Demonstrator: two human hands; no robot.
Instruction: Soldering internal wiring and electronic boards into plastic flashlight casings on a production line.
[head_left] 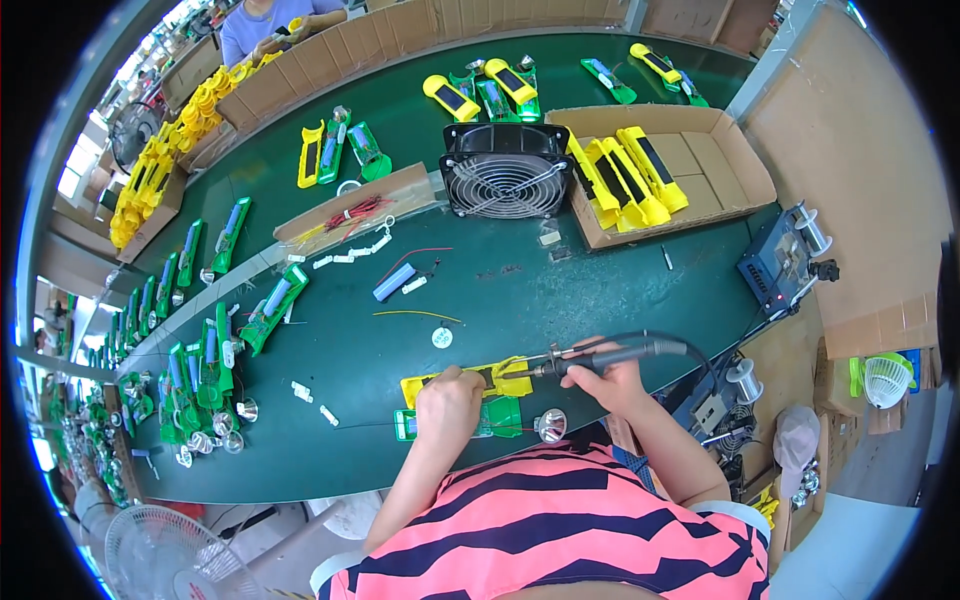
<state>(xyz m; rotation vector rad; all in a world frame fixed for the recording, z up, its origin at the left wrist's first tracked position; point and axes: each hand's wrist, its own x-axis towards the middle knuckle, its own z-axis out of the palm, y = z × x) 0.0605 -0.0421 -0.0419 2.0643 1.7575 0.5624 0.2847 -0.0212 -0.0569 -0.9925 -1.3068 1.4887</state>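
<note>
Yellow casing [514,387], under left hand [448,408], beside right hand [612,388]

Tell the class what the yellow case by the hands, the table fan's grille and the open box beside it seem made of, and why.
Yellow case: probably plastic, slightly glossy, with even colour and thin moulded edges.
Fan's grille: likely metal wire, silvery, with glints along its rings.
Open box: cardboard, matte brown, with straight seams across its bottom.

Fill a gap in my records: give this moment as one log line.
Left hand: at yellow housing | right hand: gripping soldering iron, tip over yellow housing | nearby: green casing, reflector
</note>
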